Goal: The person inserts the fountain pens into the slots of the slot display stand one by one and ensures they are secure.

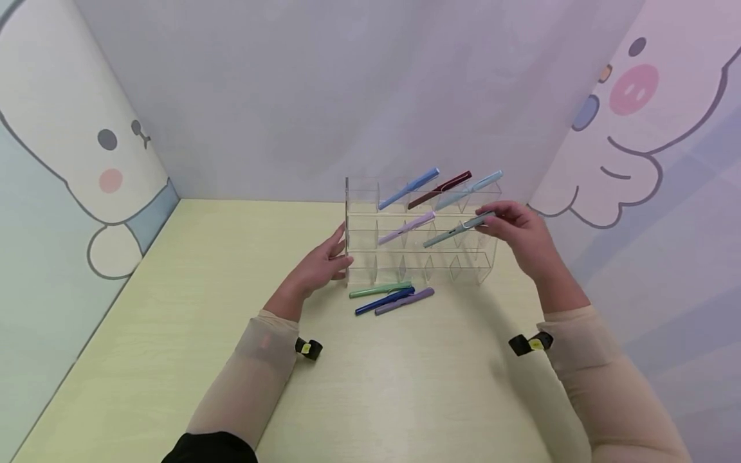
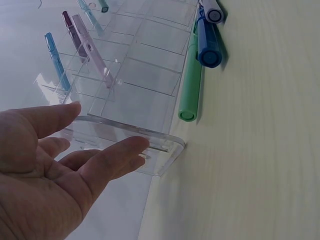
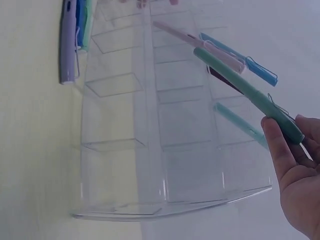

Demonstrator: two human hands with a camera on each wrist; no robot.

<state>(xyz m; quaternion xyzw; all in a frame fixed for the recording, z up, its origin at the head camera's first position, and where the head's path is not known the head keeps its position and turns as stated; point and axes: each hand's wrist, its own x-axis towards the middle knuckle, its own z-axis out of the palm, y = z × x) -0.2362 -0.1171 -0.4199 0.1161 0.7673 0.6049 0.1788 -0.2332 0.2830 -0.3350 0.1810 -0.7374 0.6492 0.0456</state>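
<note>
A clear acrylic pen rack [image 1: 417, 260] with three tiers stands on the table. My right hand [image 1: 515, 235] pinches a grey-green pen [image 3: 245, 90] by its capped end, its other end slanting over the middle tier. At the rack's left side panel [image 2: 135, 132], my left hand [image 2: 65, 170] rests with fingers spread and fairly straight. The top tier bears a blue pen [image 1: 409, 188], a dark red pen [image 1: 440, 190] and a light blue pen [image 1: 470, 190]. A pale lilac pen [image 1: 407, 227] lies slanted in the middle tier.
Before the rack, a green pen [image 1: 379, 290], a dark blue pen [image 1: 384, 301] and a purple pen [image 1: 404, 301] lie close together on the pale wooden table [image 1: 393, 386]. A curtain-like backdrop [image 1: 359, 96] rises behind the rack, with cartoon-printed panels on both sides.
</note>
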